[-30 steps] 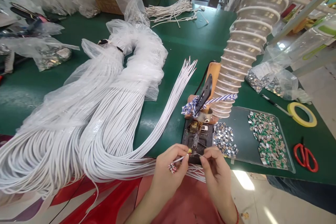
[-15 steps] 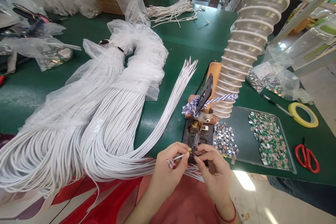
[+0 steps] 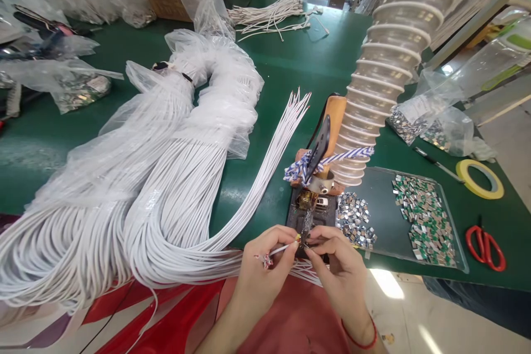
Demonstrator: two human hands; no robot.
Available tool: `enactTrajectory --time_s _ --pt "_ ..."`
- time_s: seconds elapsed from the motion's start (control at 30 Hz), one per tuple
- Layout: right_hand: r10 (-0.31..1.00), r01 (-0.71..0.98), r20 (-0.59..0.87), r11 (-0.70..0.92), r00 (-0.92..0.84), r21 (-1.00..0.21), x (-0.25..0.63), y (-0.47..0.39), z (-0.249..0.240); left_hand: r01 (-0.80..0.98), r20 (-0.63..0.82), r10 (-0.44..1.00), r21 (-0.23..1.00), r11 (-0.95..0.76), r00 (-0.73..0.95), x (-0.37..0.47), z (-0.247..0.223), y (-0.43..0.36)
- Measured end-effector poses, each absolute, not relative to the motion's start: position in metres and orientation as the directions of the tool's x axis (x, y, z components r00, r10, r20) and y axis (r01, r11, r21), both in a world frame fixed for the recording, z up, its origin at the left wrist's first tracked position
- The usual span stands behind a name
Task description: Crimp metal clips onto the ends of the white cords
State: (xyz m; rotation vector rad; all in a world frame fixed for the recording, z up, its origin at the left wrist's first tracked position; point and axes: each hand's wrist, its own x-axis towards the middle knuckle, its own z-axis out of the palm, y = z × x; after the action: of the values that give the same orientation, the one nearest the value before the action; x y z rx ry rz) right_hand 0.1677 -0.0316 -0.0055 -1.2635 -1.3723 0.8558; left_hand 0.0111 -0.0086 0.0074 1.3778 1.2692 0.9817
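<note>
Where cables (image 3: 182,193) lie, green table (image 3: 327,66), floor (image 3: 448,315) (pale)

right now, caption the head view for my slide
Left hand holds a white cable close to the right hand, beside a tray of parts.

- From the left hand (image 3: 263,265), white wires (image 3: 174,215) block ten o'clock.
- A big hose (image 3: 385,61) blocks one o'clock.
- At twelve o'clock, green table (image 3: 265,218) leaves a thin path.
</note>
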Motion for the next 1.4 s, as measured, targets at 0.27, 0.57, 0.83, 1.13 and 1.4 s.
enactTrajectory --time_s 0.27,0.57,0.83,1.13,1.4 --pt "0.977 0.192 0.190 0.168 0.100 -0.967 0.167 -0.031 -0.010 0.226 -0.028 0.991 0.974 -0.002 0.130 0.011 0.005 -0.007" --pt "0.964 0.215 0.240 0.213 0.111 -0.953 0.164 -0.028 -0.005 0.197 -0.013 0.992 0.980 -0.012 0.126 0.012 0.011 -0.008" --pt "0.969 0.206 0.220 0.194 0.113 -0.959 0.162 -0.035 -0.013 0.213 -0.031 0.988 0.977 -0.002 0.151 0.010 0.001 -0.012" --pt "0.987 0.218 0.121 0.095 0.109 -0.971 0.204 -0.061 -0.004 0.078 -0.022 0.816 0.997 -0.029 0.578 0.012 -0.006 -0.036" --pt "0.978 0.482 0.124 0.190 -0.165 -0.855 0.226 -0.067 0.038 0.133 -0.186 0.654 0.982 0.131 0.733 0.020 -0.007 -0.051"
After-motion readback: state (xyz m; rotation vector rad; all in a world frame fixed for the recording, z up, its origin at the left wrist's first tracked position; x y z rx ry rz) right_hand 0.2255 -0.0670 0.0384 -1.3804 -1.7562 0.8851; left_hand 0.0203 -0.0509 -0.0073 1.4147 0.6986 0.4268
